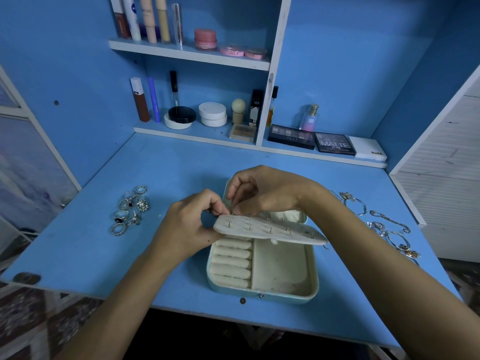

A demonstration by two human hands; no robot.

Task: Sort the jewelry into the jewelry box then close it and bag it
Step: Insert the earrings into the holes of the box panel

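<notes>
From my feed, rings (130, 209) lie left on the desk (168, 167), my left hand (191, 224) grips the earring panel (265, 228) over the open jewelry box (262, 271), my right hand (267, 193) pinches something too small to identify, and chains (384, 227) blur rightward

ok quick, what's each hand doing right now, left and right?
Left hand: grips the left end of the earring panel, holding it above the open jewelry box.
Right hand: fingers pinch something small at the panel's far edge; too small to identify.
</notes>
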